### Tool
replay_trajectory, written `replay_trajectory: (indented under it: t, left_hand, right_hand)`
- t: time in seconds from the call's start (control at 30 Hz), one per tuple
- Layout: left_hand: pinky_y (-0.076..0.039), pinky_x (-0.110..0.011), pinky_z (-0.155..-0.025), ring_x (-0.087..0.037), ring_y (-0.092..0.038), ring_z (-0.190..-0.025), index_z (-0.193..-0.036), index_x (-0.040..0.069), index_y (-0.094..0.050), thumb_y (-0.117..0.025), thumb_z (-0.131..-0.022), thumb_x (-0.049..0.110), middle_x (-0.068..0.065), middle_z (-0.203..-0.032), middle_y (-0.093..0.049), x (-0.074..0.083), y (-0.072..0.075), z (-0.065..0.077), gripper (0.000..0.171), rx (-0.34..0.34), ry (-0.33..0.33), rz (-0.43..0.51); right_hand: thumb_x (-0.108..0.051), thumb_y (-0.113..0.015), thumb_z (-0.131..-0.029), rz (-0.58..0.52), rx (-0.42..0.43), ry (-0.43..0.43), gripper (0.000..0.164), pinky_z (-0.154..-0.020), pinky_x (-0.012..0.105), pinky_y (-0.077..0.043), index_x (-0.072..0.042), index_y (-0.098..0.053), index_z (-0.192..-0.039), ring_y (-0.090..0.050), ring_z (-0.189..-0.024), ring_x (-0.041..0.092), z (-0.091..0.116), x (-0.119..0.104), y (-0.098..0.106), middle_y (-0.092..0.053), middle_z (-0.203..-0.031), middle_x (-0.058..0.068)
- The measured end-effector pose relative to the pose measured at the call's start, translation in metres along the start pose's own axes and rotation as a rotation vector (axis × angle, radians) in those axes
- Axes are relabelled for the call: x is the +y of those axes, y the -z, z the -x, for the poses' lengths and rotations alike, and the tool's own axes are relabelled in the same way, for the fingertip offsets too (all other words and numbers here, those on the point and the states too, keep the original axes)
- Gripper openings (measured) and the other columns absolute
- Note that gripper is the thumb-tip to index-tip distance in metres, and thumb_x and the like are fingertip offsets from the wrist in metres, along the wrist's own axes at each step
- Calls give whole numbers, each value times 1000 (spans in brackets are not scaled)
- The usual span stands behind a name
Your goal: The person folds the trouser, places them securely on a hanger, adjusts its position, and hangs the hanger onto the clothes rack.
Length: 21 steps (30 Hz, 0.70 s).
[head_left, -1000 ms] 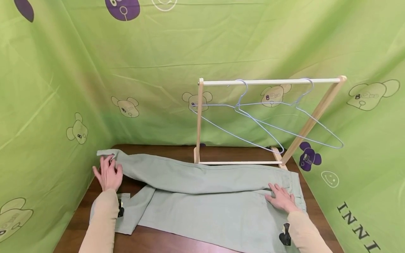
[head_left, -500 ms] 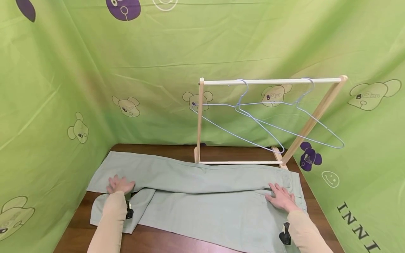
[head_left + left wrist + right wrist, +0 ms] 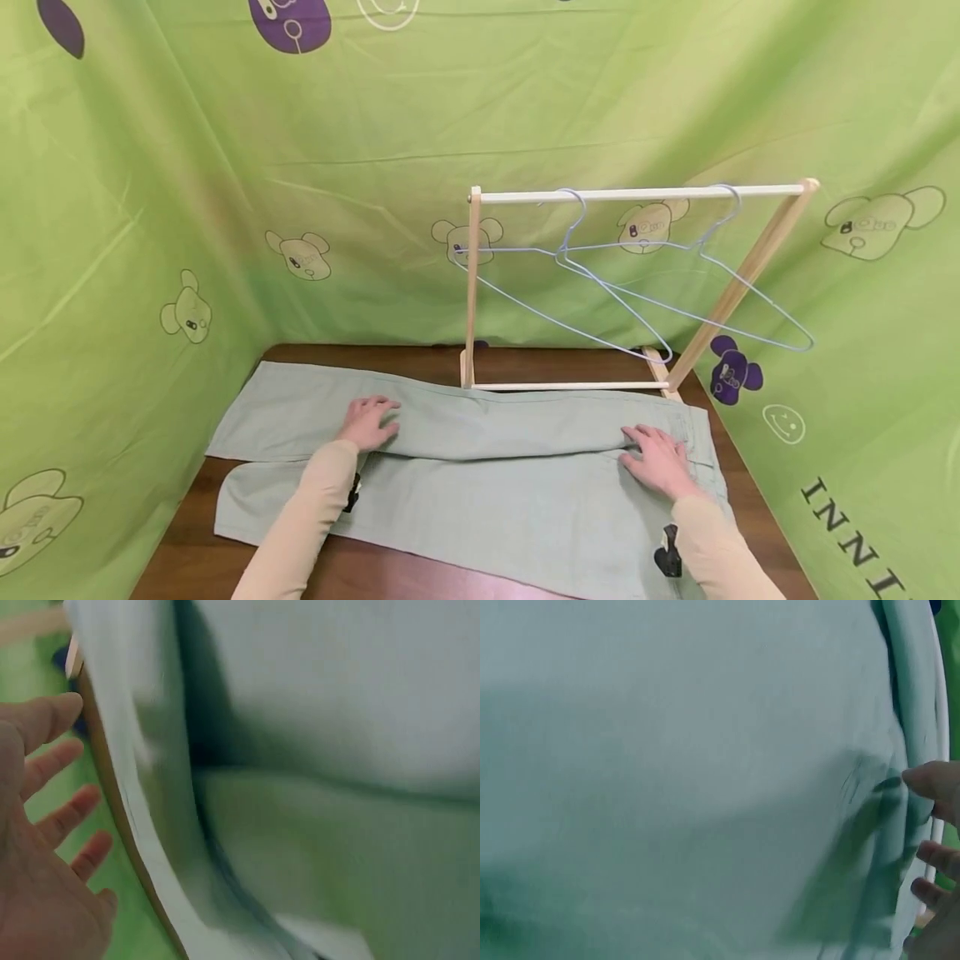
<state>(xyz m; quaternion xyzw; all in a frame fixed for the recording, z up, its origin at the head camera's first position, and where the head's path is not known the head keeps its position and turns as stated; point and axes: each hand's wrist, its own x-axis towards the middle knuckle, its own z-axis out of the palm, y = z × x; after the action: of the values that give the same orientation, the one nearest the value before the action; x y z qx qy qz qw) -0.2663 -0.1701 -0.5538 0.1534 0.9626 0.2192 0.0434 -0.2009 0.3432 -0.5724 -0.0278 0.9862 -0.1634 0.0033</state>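
Observation:
A pair of pale green trousers (image 3: 480, 500) lies across the brown table, waistband (image 3: 701, 437) to the right and both legs to the left. The far leg (image 3: 285, 400) stretches along the back of the table, its inner edge making a ridge across the middle. Over that leg is my left hand (image 3: 367, 422), fingers spread and loosely bent, holding nothing. In the left wrist view the left hand (image 3: 56, 817) appears apart from the cloth. My right hand (image 3: 660, 461) rests by the ridge near the waistband; the right wrist view shows its thumb (image 3: 930, 780) at the fold.
A wooden rack (image 3: 474, 292) stands at the back right, its base bar just behind the trousers. Two lilac hangers (image 3: 577, 321) hang from its top bar. Green printed cloth (image 3: 360, 108) walls in the brown table (image 3: 176, 533) at the back and sides.
My left hand has let go of the far trouser leg's end, which now lies flat, and has moved right along the leg. The right hand has shifted only slightly.

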Motion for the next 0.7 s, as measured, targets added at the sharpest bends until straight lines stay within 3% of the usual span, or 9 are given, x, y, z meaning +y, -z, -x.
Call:
replay_trajectory:
  t: [0.17,0.3,0.47,0.57,0.7]
  left_hand:
    - [-40,-59,-106,-43,-51,-123,-123,13,-69,-71,-93,27,-17,-129,-61,21,-19,-9,34,-41,-58,-47]
    - [-46,-57,-97,-39,-56,-116,-122,15,-69,-67,-96,29,-13,-123,-63,31,-32,-17,30,-25,-50,-89]
    - [-52,-57,-91,-41,-57,-120,-123,14,-66,-59,-101,22,-14,-138,-58,42,-41,-29,25,59,-25,-111]
    - [-52,-60,-90,-42,-54,-126,-122,13,-65,-60,-99,19,-14,-147,-51,50,-44,-37,24,42,4,-89]
    - [-49,-64,-92,-41,-52,-127,-127,12,-62,-66,-95,18,-15,-141,-53,60,-51,-45,33,-36,89,-78]
  right_hand:
    - [-21,-71,-86,1,122,99,34,-94,68,-43,-3,-71,-115,-60,-108,49,-12,-17,-6,-65,-114,25]
    - [-23,-71,-88,7,96,108,27,-85,61,-49,-4,-74,-106,-63,-98,44,-20,-30,-10,-67,-102,19]
    - [-26,-62,-97,-10,48,59,25,-75,56,-50,-6,-77,-94,-68,-88,38,-35,-42,-15,-72,-89,13]
    - [-26,-60,-98,3,20,13,26,-74,56,-51,-6,-75,-94,-70,-87,39,-43,-48,-19,-74,-89,14]
    - [-29,-64,-95,27,-50,-65,33,-82,63,-50,-1,-69,-111,-66,-101,48,-47,-57,-23,-72,-107,25]
